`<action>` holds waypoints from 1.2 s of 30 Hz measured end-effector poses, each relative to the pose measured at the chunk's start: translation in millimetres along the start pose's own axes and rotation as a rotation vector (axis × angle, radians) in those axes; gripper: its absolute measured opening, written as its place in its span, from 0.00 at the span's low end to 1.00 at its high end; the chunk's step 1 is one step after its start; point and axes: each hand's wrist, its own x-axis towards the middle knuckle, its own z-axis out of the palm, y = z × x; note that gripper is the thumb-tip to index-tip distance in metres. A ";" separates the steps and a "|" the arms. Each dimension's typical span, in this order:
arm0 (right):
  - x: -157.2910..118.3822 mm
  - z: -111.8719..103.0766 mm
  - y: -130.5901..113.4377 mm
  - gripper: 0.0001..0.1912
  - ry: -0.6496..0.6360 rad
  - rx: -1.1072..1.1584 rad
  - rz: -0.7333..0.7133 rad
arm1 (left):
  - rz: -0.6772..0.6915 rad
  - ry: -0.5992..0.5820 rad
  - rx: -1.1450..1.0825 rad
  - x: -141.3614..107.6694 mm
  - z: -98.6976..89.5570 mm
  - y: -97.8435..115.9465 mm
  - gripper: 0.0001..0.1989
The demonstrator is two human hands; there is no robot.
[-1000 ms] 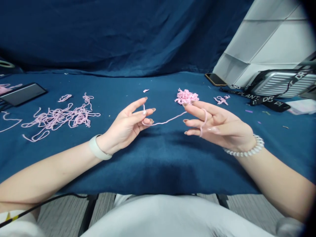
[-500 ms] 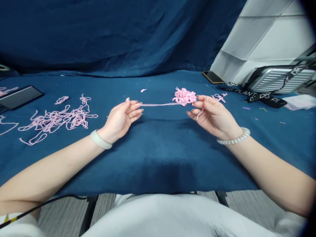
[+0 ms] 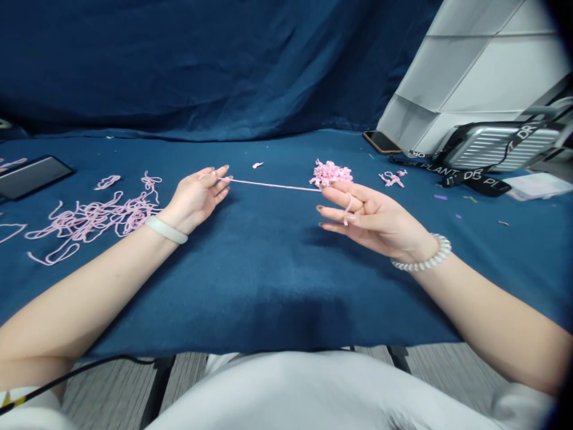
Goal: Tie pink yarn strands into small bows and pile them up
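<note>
A blue cloth covers the worktop (image 3: 268,269), with a blue drape (image 3: 201,65) behind. The 2 hands (image 3: 199,200) pinch 1 pink strand (image 3: 277,186) between them, pulled straight.

Even, fairly bright light — soft shadows under the hands, slight softness overall, apparently wide-lens bending toward the dark right edge.

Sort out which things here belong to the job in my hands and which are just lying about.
Part of the job, it seems:
pink strand, stretched between left hand and right hand
tangled yarn
pink clump

Probably just lying about:
phone
silver case
black strap
purple scrap
</note>
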 end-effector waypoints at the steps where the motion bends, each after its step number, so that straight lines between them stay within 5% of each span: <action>1: 0.7 -0.5 1.9 0.22 -0.002 -0.004 -0.004 | -0.009 -0.018 -0.005 -1.1 0.7 1.4 0.06; 6: 5.2 -5.2 14.6 0.13 0.056 -0.022 -0.035 | -0.006 -0.162 -0.005 -16.5 9.3 -0.5 0.01; 11: 4.8 -6.9 20.3 0.09 0.152 -0.085 -0.070 | -0.023 -0.320 0.022 -44.4 26.0 -9.8 0.09; 16: 4.9 -5.1 17.4 0.09 0.262 -0.233 -0.202 | -0.074 -0.348 0.029 -61.0 35.0 -11.8 0.06; 25: 2.3 -8.6 -13.4 0.15 0.448 0.157 -0.213 | -0.271 -0.404 -0.217 -76.5 40.2 6.0 0.12; 33: 1.2 -5.1 -15.2 0.16 0.305 0.159 -0.127 | -0.153 -0.283 -0.132 -96.7 49.7 22.6 0.10; 36: 5.1 -9.5 -2.5 0.10 0.212 0.057 -0.057 | -0.177 -0.349 -0.126 -102.8 50.2 23.0 0.12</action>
